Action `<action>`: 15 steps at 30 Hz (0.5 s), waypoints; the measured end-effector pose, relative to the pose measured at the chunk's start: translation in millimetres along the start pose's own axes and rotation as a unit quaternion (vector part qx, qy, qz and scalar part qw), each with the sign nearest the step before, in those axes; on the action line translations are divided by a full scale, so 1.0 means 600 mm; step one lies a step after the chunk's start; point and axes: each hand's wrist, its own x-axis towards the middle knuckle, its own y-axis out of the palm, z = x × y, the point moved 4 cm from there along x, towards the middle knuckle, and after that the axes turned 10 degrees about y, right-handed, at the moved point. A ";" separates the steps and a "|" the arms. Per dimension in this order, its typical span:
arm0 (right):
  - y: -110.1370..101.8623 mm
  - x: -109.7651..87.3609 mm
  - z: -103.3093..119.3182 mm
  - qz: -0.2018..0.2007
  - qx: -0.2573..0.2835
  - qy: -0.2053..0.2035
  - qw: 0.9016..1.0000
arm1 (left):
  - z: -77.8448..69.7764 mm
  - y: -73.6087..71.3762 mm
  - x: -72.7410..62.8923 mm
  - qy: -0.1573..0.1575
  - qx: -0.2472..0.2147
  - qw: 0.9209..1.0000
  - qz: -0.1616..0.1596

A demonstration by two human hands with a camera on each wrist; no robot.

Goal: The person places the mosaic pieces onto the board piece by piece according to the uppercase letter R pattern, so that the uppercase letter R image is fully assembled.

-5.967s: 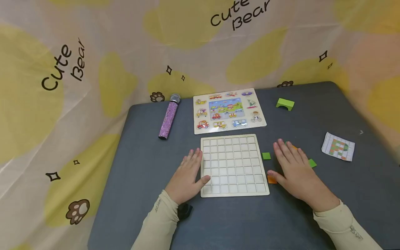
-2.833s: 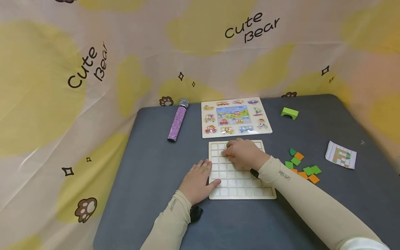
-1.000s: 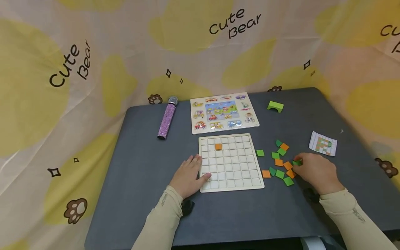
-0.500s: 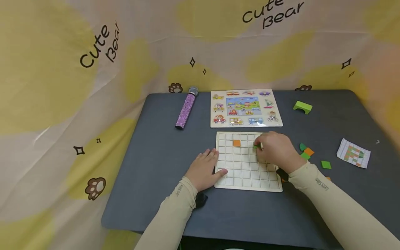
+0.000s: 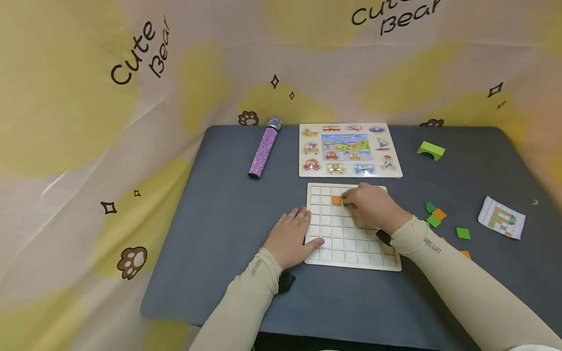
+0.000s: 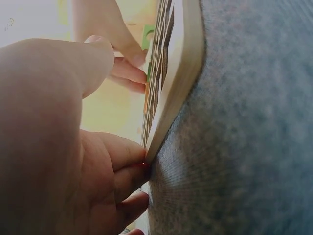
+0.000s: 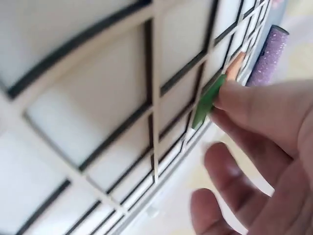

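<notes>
A pale wooden grid board lies flat on the dark grey table. My left hand rests along its left edge with the fingers straight and the thumb over the grid. My right hand pinches a green tile between thumb and fingertips at the upper part of the grid. In the right wrist view that tile stands tilted against the grid bars, close beside an orange tile lying in a cell. Whether the green tile is seated cannot be told. Loose tiles, such as a green square, lie right of the board.
Behind the board lies a picture puzzle board, with a purple glittery microphone to its left. A green arch block stands at the back right. A paper with a coloured grid pattern lies on the right side.
An orange tile has come to lie in the grid. My right hand took a green tile from the right-hand pile and carried it left, beside the orange one. The left hand stays at the board's edge.
</notes>
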 end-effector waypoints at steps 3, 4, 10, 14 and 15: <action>-0.003 -0.008 0.005 0.015 0.018 0.001 1.000 | 0.007 0.000 -0.011 -0.006 -0.012 1.000 -0.004; -0.008 -0.014 0.004 0.016 0.023 0.009 1.000 | 0.009 0.000 -0.015 -0.007 -0.016 1.000 -0.006; -0.073 -0.100 -0.059 -0.008 0.043 0.092 0.995 | 0.011 -0.005 -0.017 -0.001 -0.037 0.999 -0.009; -0.113 -0.187 -0.147 -0.019 0.036 0.190 0.981 | 0.004 -0.006 -0.005 0.013 -0.043 0.999 -0.010; -0.117 -0.210 -0.168 -0.016 0.035 0.211 0.977 | 0.002 -0.007 -0.003 0.017 -0.042 0.999 -0.010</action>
